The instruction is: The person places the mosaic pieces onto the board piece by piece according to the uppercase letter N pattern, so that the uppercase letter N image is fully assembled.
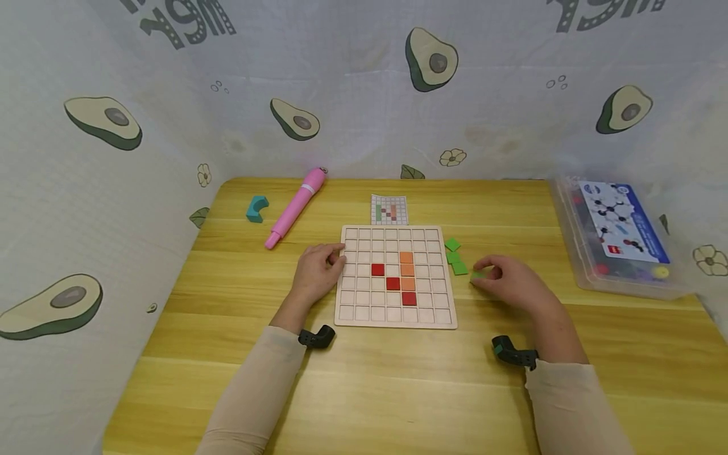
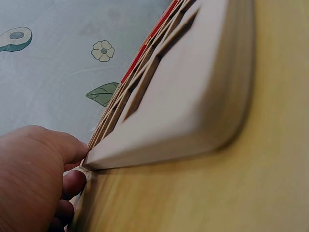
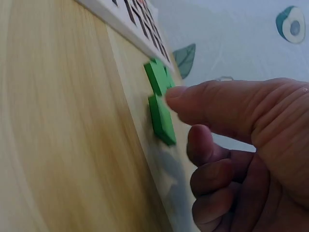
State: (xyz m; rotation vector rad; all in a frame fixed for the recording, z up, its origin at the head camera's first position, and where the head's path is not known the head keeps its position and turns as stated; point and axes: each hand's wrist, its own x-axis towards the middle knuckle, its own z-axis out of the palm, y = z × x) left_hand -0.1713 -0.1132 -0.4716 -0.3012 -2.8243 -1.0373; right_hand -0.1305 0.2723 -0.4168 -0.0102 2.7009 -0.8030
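Observation:
A pale wooden grid board [image 1: 364,309] lies mid-table, with red squares [image 1: 393,284] and orange squares [image 1: 406,270] in some cells. My left hand [image 1: 316,272] holds the board's left edge near its far corner; the left wrist view shows fingertips [image 2: 79,150] on the board's rim. To the right of the board, my right hand [image 1: 512,281] pinches a green tile [image 1: 476,275] low over the table. The thumb [image 3: 193,99] overlaps one end of that tile in the right wrist view. Several more green tiles [image 1: 453,257] lie along the board's right edge.
A small printed pattern card [image 1: 389,210] touches the board's far edge. At the back left are a pink pen-shaped stick [image 1: 296,208] and a teal arch block [image 1: 257,208]. A clear plastic box [image 1: 620,240] stands at the right. Patterned sheeting [image 1: 364,126] encloses the table's far side.

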